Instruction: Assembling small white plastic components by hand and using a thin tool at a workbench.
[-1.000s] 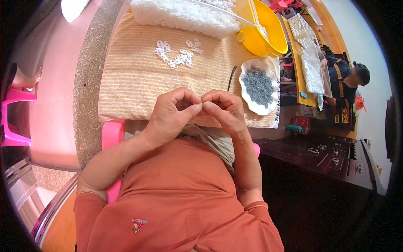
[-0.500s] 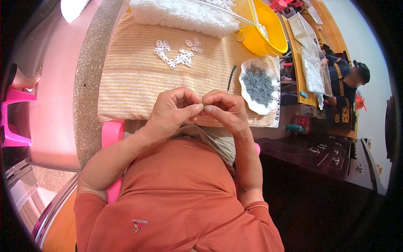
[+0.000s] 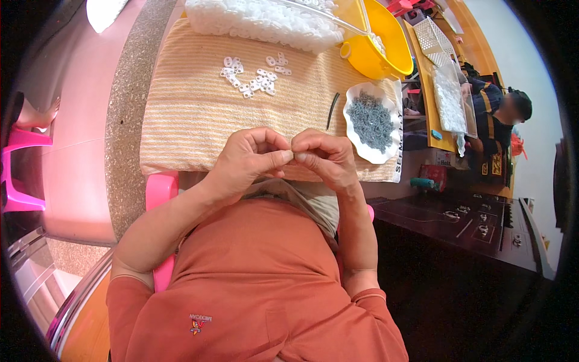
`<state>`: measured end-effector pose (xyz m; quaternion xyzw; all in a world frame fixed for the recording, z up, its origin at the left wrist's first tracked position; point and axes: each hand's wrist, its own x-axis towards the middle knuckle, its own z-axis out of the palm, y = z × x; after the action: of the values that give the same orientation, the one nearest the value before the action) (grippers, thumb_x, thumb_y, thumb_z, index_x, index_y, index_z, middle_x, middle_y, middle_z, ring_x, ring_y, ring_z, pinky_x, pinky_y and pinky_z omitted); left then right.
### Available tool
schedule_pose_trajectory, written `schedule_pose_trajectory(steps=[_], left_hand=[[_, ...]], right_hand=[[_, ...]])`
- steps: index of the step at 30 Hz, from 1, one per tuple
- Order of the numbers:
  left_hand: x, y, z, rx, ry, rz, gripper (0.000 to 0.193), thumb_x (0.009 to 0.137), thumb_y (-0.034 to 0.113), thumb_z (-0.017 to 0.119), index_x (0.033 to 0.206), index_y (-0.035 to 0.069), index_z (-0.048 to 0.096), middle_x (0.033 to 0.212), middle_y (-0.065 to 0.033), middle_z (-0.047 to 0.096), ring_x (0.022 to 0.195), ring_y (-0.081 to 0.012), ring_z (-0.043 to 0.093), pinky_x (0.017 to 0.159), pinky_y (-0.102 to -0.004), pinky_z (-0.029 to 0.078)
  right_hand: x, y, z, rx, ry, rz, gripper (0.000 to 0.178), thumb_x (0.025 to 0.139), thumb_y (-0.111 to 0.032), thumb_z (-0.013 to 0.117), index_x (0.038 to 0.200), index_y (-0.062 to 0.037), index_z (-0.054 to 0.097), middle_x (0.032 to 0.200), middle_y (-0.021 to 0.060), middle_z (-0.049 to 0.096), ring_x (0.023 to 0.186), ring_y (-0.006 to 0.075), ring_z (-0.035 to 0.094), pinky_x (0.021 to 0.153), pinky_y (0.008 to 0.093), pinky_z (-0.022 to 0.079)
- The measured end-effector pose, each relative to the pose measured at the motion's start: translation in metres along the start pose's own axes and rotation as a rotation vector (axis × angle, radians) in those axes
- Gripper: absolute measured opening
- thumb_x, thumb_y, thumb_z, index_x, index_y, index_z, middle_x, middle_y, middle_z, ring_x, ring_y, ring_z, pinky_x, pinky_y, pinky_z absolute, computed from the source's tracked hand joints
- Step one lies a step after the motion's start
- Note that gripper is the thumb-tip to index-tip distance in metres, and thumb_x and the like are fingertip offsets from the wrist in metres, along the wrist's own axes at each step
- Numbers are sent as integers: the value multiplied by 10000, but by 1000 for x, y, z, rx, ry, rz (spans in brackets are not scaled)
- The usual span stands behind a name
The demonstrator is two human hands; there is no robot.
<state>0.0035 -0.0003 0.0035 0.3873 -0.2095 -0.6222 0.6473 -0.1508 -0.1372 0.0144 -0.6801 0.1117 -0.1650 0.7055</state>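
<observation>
My left hand (image 3: pixel 250 158) and my right hand (image 3: pixel 326 157) meet fingertip to fingertip above the near edge of a striped cloth (image 3: pixel 187 114). Each is closed in a pinch, and whatever they hold is too small to make out. Beyond them lie several small white plastic pieces with holes (image 3: pixel 263 82), loosely grouped. To the right, a white wavy-rimmed dish (image 3: pixel 349 120) holds a heap of small grey pieces (image 3: pixel 370 123). A thin dark stick (image 3: pixel 332 111) rests on the cloth just left of this dish.
At the far edge stands a clear bin (image 3: pixel 356 23) full of white pieces (image 3: pixel 259 27). Beside it is a yellow basin (image 3: pixel 386 63). Another person (image 3: pixel 491 111) sits at a table on the right with a second bin (image 3: pixel 449 111). A pink stool (image 3: pixel 24 142) stands left.
Both hands stay pinched together in nearly the same spot, with only a slight shift of the fingertips. The things on the cloth have not moved.
</observation>
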Motion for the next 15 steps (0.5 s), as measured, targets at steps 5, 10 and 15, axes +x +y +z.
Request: schedule_pose_trajectory(steps=[5,10,15], left_hand=[[0,2,-1,-43,-21,-32,127,851,99,687,944,32,633,865,-5,619,758,-63,571,654,-219,506],[-1,4,-1,-57,-24,-84,134,841,90,693,946,33,632,868,-4,619,759,-68,571,656,-220,505],[0,2,-2,19,-36,-63,119,844,77,681,938,29,625,844,-6,615,735,-68,570,647,-220,500]], right_hand=[[0,-2,-1,-18,-18,-11,102,838,66,628,934,36,648,929,88,630,880,141,594,772,255,474],[-1,-6,-1,-72,-59,-23,107,846,70,618,944,30,636,944,93,627,878,147,597,772,255,473],[-1,-8,-4,-149,-91,-60,115,848,57,626,959,30,632,941,82,631,884,133,594,761,248,473]])
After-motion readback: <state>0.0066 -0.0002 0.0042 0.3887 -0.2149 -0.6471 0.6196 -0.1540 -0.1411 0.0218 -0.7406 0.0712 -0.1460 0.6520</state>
